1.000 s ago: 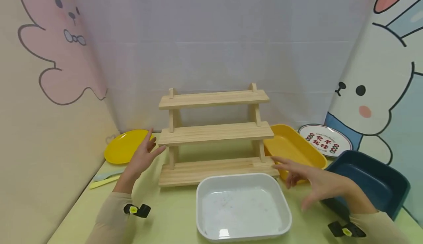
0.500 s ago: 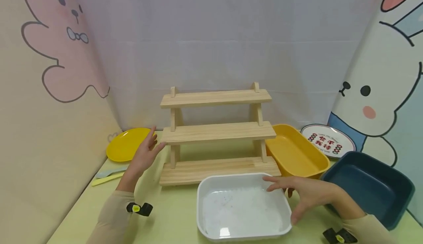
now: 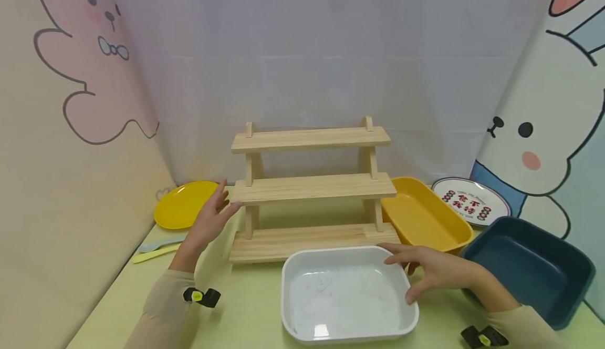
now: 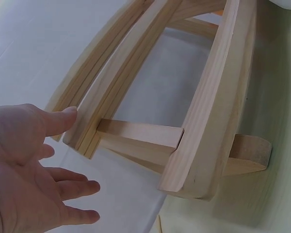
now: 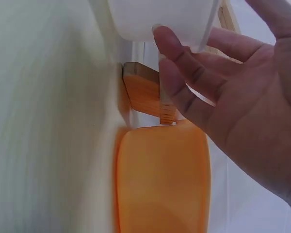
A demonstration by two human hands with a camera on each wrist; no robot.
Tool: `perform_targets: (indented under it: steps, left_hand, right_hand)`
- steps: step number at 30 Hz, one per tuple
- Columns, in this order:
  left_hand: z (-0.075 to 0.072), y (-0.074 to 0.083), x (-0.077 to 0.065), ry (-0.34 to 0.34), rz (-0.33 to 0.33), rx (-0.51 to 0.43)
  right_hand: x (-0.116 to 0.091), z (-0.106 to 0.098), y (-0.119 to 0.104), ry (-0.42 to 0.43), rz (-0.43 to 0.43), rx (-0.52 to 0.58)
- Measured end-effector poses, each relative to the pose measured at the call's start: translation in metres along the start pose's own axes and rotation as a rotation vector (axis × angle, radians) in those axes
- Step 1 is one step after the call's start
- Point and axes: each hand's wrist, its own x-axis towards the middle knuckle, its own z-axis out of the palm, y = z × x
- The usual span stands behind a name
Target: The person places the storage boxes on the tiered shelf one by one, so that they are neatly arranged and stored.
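Note:
A white rectangular tray point(image 3: 350, 296) sits at the front middle of the table. My right hand point(image 3: 437, 269) grips its far right corner, with some fingers over the rim and others curled against the outer wall; the right wrist view shows these fingers point(image 5: 184, 68) at the tray's side point(image 5: 160, 22). Behind the tray stands a three-tier wooden shelf point(image 3: 314, 187). By the left end of its middle board, my left hand point(image 3: 208, 220) has its fingers extended and holds nothing. In the left wrist view, the thumb point(image 4: 63, 121) overlaps the end of a board.
To the left lie a yellow plate point(image 3: 181, 207), a grey-blue utensil point(image 3: 160, 244) and a yellow utensil point(image 3: 156, 254). A yellow-orange tray point(image 3: 425, 217), an oval white plate point(image 3: 472, 202) with red characters and a dark blue tray point(image 3: 529, 265) are at right. Printed curtains surround the table.
My right hand has moved left from beside the yellow-orange tray to the white tray's corner and taken hold of it. My left hand has stayed by the shelf's left end.

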Motion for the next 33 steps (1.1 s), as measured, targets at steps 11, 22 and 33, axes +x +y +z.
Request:
perform_targets:
  steps: [11,22,33]
  left_hand:
    - [0.001,0.002,-0.001,-0.048,-0.022,0.007]
    - [0.006,0.003,0.0,0.004,0.059,0.009]
    - [0.017,-0.007,0.006,0.095,0.108,-0.1]
  right_hand:
    - [0.002,0.002,-0.004,-0.09,-0.026,0.066]
    - [0.006,0.011,-0.006,-0.086,0.026,-0.082]
    - [0.014,0.018,-0.003,-0.014,-0.06,-0.194]
